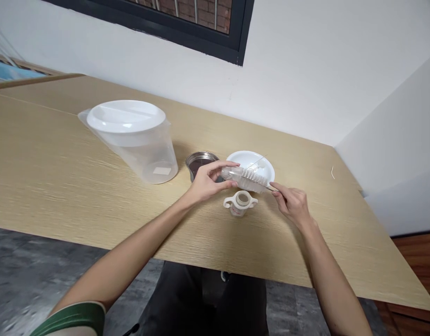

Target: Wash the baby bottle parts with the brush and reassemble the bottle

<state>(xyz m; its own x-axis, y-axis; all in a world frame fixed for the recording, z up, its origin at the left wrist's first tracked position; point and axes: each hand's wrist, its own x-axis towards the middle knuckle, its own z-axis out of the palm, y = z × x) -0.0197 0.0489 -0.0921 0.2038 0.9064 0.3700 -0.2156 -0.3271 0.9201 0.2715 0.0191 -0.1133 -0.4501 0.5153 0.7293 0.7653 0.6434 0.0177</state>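
Between the thumb and fingers of my left hand (210, 182) is a clear, dome-shaped plastic cap (230, 173), held on its side. My right hand (292, 203) pinches the thin wire handle of a bottle brush (255, 181) with white bristles. The brush head points left and meets the cap's right end; how far it reaches inside I cannot tell. Just below them a small baby bottle (240, 204) with two white side handles stands upright and uncapped. A white bowl (236, 157) sits behind the brush, with small pale items and a thin wire in it, partly hidden.
A round metal container (202, 155) with a dark inside stands behind my left hand. Farther left is a clear pitcher (145, 154) with a white lid. A thin pale strip (333, 172) lies at the right of the wooden table (106, 210); walls border its back and right.
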